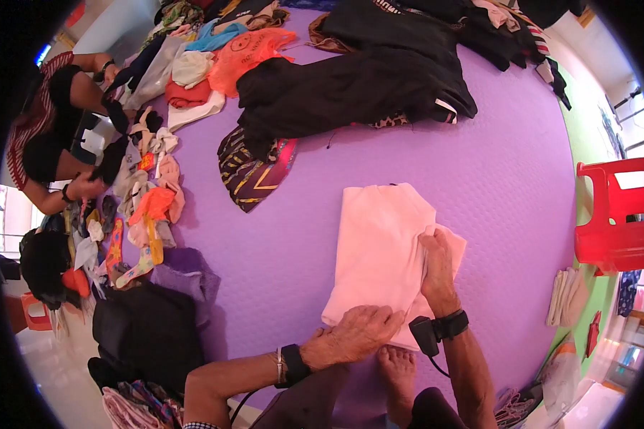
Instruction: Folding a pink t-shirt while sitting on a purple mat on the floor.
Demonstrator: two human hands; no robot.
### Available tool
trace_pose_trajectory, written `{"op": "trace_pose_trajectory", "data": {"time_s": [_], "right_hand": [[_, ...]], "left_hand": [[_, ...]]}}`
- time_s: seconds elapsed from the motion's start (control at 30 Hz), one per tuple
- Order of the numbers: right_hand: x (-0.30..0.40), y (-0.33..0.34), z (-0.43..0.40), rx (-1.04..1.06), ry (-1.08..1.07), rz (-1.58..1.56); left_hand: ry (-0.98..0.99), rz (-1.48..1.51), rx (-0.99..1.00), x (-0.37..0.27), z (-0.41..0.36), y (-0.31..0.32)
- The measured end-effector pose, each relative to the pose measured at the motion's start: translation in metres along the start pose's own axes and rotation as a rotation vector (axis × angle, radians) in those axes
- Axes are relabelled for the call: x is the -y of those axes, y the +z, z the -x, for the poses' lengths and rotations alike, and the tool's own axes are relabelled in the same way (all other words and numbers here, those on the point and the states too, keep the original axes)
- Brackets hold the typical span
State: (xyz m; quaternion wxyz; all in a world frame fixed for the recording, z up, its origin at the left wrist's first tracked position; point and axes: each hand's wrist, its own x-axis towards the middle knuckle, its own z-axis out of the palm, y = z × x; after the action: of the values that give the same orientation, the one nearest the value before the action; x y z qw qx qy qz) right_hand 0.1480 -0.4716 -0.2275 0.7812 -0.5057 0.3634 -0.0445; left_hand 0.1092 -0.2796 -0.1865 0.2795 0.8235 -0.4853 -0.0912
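A pale pink garment (378, 236), partly folded, lies on the purple quilted mattress (279, 257) before me. My left hand (357, 332) rests on its lower edge, fingers bent over the cloth. At the garment's right side, my right hand (437, 263) pinches a fold of the fabric between thumb and fingers. Part of the pink cloth sticks out to the right behind that hand. My bare foot (399, 370) is just below the garment. Each wrist wears a black band.
Black clothes (354, 91) and a patterned scarf (255, 171) lie beyond. At left, another person (59, 128) sits by piled socks (139, 263) and small garments. A black bag-like item (145, 327) is nearer. A red plastic stool (614, 214) and folded beige cloth (566, 297) are at right.
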Motion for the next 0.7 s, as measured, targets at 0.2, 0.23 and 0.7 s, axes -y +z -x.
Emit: {"op": "trace_pose_trajectory", "data": {"time_s": [0.2, 0.23, 0.7], "right_hand": [[-0.019, -0.014, -0.012, 0.028, -0.103, 0.021], [-0.013, -0.010, -0.010, 0.048, -0.178, 0.035], [-0.006, -0.026, 0.080, -0.001, -0.509, 0.379]], "left_hand": [[0.045, -0.101, 0.165, -0.001, -0.006, 0.024], [0.035, -0.125, 0.167, -0.002, -0.008, 0.025], [0.140, -0.218, 0.140, -0.002, 0.001, 0.033]]}}
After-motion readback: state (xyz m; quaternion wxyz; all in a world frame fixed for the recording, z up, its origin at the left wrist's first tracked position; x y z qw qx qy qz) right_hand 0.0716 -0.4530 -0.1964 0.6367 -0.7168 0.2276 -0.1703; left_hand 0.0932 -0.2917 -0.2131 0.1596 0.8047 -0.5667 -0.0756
